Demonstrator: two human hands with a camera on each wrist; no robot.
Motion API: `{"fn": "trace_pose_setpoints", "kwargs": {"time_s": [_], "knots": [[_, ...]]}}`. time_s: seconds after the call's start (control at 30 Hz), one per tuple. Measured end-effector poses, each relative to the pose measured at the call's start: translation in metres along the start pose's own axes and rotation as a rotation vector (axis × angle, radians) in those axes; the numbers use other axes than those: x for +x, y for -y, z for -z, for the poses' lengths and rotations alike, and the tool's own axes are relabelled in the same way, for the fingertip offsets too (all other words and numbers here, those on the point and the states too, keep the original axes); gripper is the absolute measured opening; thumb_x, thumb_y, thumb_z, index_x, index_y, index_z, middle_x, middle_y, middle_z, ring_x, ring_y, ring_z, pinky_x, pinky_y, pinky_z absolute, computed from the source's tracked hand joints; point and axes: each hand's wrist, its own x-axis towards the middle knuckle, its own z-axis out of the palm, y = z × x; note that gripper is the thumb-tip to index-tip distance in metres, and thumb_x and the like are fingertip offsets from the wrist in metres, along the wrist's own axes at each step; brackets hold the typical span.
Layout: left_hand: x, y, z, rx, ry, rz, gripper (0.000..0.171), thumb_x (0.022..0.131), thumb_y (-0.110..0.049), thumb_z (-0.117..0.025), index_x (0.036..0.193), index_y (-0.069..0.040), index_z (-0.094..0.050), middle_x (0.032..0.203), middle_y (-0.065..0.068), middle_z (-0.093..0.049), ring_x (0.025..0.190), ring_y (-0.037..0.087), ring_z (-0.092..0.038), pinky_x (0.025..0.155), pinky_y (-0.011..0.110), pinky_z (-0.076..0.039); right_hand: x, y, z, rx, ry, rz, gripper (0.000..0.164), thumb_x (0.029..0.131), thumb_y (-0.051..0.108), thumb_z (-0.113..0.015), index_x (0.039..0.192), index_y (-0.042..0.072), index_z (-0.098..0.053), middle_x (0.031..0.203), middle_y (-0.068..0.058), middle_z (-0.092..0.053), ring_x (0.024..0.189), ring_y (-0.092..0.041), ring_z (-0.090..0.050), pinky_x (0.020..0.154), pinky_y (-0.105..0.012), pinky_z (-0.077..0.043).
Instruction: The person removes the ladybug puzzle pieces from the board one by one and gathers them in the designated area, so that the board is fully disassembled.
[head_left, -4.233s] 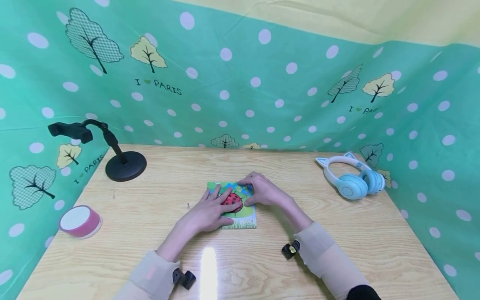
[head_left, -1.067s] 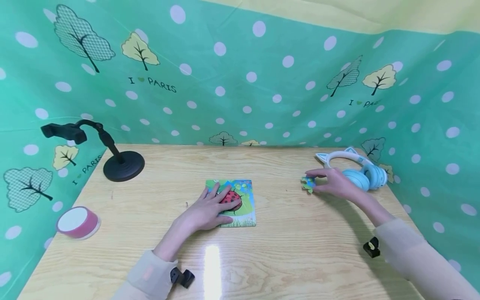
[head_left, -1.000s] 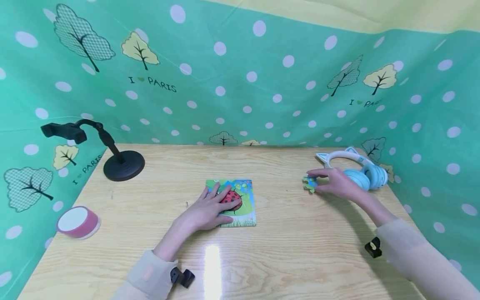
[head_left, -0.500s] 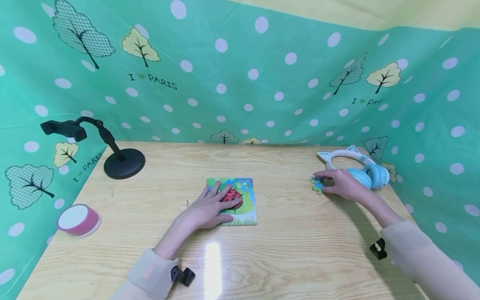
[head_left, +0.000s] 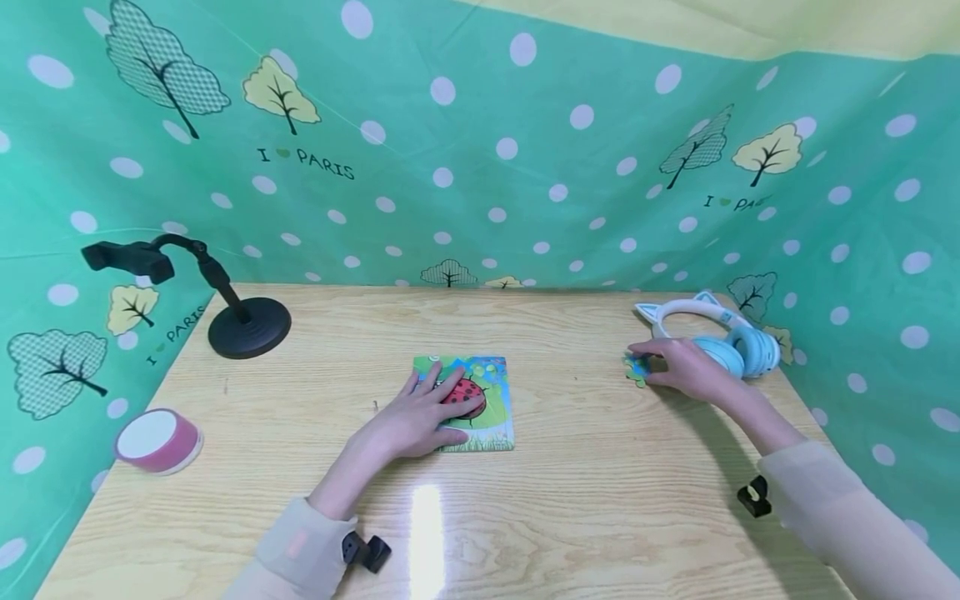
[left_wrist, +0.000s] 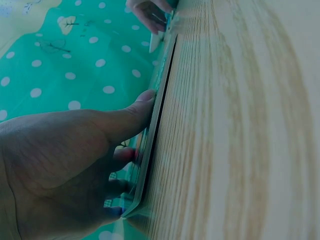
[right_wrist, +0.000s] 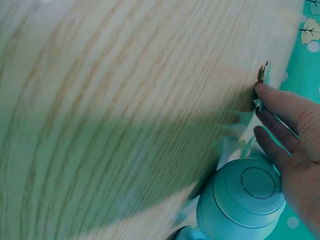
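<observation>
A square ladybug picture puzzle [head_left: 491,440] lies flat on the table. My left hand [head_left: 416,421] rests on its left part with fingers spread, covering some of the ladybug. In the left wrist view, the thumb and fingers of the left hand [left_wrist: 65,155] press on the thin board [left_wrist: 156,117]. Farther right, my right hand [head_left: 686,367] pinches a small green-and-blue puzzle piece [head_left: 636,370] between thumb and fingers, low over the table. The right wrist view shows that piece [right_wrist: 267,75] edge-on at the fingertips of the right hand [right_wrist: 300,130].
Light blue cat-ear headphones [head_left: 738,354] lie right behind the right hand. A black stand [head_left: 251,327] with a bent arm is at the back left, and a pink round container [head_left: 159,442] stands near the left edge. A green dotted cloth [head_left: 487,167] hangs behind.
My right hand has left the puzzle's upper right corner and moved right, close to the headphones, with a puzzle piece in its fingers. The left hand has stayed on the puzzle.
</observation>
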Motion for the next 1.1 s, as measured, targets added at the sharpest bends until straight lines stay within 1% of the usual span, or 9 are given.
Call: {"fn": "trace_pose_setpoints", "kwargs": {"time_s": [0.2, 0.3, 0.4, 0.5, 0.57, 0.7, 0.8, 0.93, 1.1], "knots": [[0.0, -0.001, -0.001, -0.006, -0.006, -0.004, 0.057, 0.103, -0.043, -0.059, 0.156, -0.029, -0.046, 0.174, 0.015, -0.014, 0.16, 0.047, -0.003, 0.129, 0.068, -0.007, -0.001, -0.001, 0.0, 0.022, 0.015, 0.011, 0.055, 0.087, 0.007, -0.08, 0.139, 0.0, -0.063, 0.132, -0.02, -0.07, 0.12, -0.042, -0.067, 0.097, -0.056, -0.057], [0.0, -0.002, -0.001, -0.005, -0.007, -0.003, 0.056, 0.103, -0.043, -0.059, 0.156, -0.03, -0.046, 0.174, 0.014, -0.014, 0.16, 0.047, -0.003, 0.129, 0.067, -0.007, -0.002, 0.0, 0.001, 0.066, 0.01, 0.014, 0.054, 0.089, 0.004, -0.078, 0.14, -0.002, -0.06, 0.134, -0.021, -0.069, 0.121, -0.043, -0.066, 0.098, -0.057, -0.057], [0.001, -0.002, -0.002, 0.002, -0.014, -0.001, 0.057, 0.102, -0.045, -0.06, 0.156, -0.032, -0.046, 0.174, 0.013, -0.015, 0.161, 0.046, -0.003, 0.13, 0.066, -0.008, -0.002, 0.003, 0.002, 0.14, -0.029, 0.016, 0.05, 0.093, 0.001, -0.072, 0.141, -0.003, -0.059, 0.136, -0.023, -0.067, 0.123, -0.045, -0.065, 0.1, -0.058, -0.056], [0.002, -0.001, -0.002, 0.008, -0.029, -0.002, 0.058, 0.101, -0.045, -0.062, 0.155, -0.031, -0.047, 0.173, 0.013, -0.018, 0.16, 0.047, -0.006, 0.129, 0.067, -0.01, 0.002, 0.01, 0.002, 0.223, -0.098, 0.019, 0.044, 0.096, 0.0, -0.066, 0.14, -0.003, -0.06, 0.138, -0.023, -0.066, 0.125, -0.044, -0.064, 0.102, -0.058, -0.055], [0.003, 0.0, -0.002, 0.016, -0.034, 0.009, 0.062, 0.099, -0.046, -0.064, 0.156, -0.03, -0.046, 0.173, 0.012, -0.019, 0.16, 0.046, -0.007, 0.129, 0.066, -0.011, 0.004, 0.019, 0.002, 0.263, -0.157, 0.022, 0.041, 0.098, 0.001, -0.065, 0.138, -0.001, -0.062, 0.138, -0.022, -0.067, 0.125, -0.042, -0.064, 0.102, -0.056, -0.055], [0.003, 0.0, -0.001, 0.03, -0.046, 0.036, 0.076, 0.096, -0.049, -0.067, 0.16, -0.019, -0.039, 0.173, 0.01, -0.021, 0.16, 0.044, -0.011, 0.129, 0.065, -0.013, 0.01, 0.04, 0.0, 0.324, -0.275, 0.031, 0.038, 0.1, 0.007, -0.066, 0.138, 0.003, -0.064, 0.135, -0.02, -0.069, 0.122, -0.039, -0.065, 0.101, -0.053, -0.056], [0.004, 0.001, -0.001, 0.039, -0.052, 0.05, 0.085, 0.094, -0.053, -0.068, 0.161, -0.013, -0.034, 0.173, 0.007, -0.021, 0.161, 0.042, -0.012, 0.13, 0.063, -0.013, 0.014, 0.057, -0.002, 0.374, -0.336, 0.029, 0.038, 0.101, 0.011, -0.066, 0.139, 0.006, -0.064, 0.132, -0.019, -0.07, 0.12, -0.038, -0.067, 0.1, -0.053, -0.057], [0.005, 0.002, -0.002, 0.053, -0.046, 0.053, 0.086, 0.095, -0.055, -0.066, 0.162, -0.012, -0.033, 0.173, 0.007, -0.019, 0.161, 0.04, -0.012, 0.13, 0.062, -0.013, 0.023, 0.082, -0.005, 0.46, -0.368, 0.022, 0.038, 0.101, 0.014, -0.066, 0.139, 0.008, -0.065, 0.133, -0.017, -0.071, 0.12, -0.036, -0.068, 0.102, -0.053, -0.056], [0.004, 0.002, -0.002, 0.047, -0.062, 0.051, 0.085, 0.095, -0.053, -0.068, 0.16, -0.009, -0.035, 0.174, 0.015, -0.014, 0.161, 0.041, -0.013, 0.13, 0.062, -0.015, 0.035, 0.113, -0.011, 0.55, -0.377, 0.05, 0.038, 0.1, 0.012, -0.067, 0.138, 0.006, -0.065, 0.132, -0.016, -0.071, 0.121, -0.035, -0.068, 0.102, -0.053, -0.056]]}}
